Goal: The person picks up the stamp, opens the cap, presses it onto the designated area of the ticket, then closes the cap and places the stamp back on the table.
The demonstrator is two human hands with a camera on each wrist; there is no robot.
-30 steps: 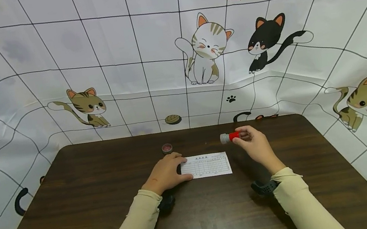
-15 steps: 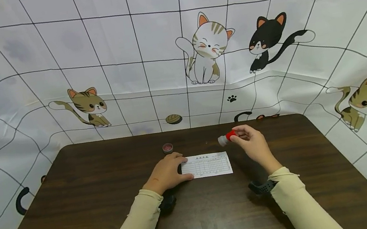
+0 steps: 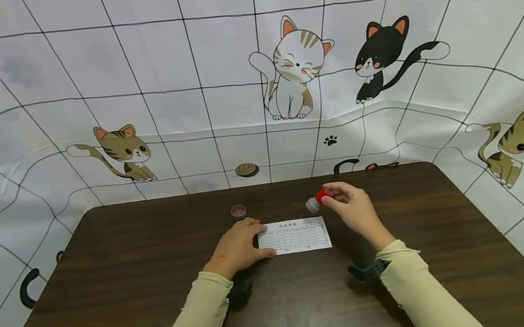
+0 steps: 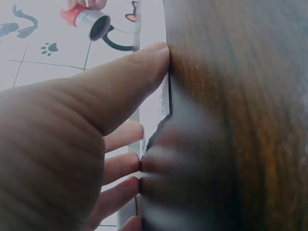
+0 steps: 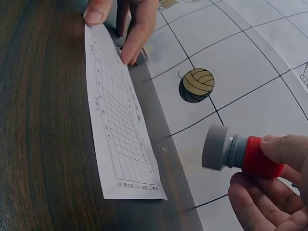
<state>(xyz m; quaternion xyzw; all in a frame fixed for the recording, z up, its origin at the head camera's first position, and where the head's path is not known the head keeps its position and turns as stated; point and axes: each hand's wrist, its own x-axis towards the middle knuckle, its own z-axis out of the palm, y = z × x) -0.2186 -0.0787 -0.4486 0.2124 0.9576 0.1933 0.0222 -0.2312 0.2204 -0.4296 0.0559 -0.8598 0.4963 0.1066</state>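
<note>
A printed paper form (image 3: 301, 235) lies on the table, its left end under my left hand (image 3: 239, 249). The thumb presses the near corner and the straight fingers rest along the far side, as the right wrist view shows. My right hand (image 3: 356, 211) pinches the red handle of a round stamp (image 5: 233, 151) between thumb and fingers. The stamp's wide grey head tilts down and left, just beyond the form's far right corner; its dark end face shows in the left wrist view. A small round ink pad (image 3: 238, 212) with a reddish inside sits beyond my left fingers.
The dark wooden table (image 3: 124, 305) reaches back to a white hanging sheet (image 3: 159, 59) with grid lines and cartoon cats. Dark straps circle both wrists, the right strap (image 3: 368, 270) showing plainly.
My right hand has moved a little left with the stamp, whose grey head has tipped from level to pointing downward. The left hand and form have stayed put.
</note>
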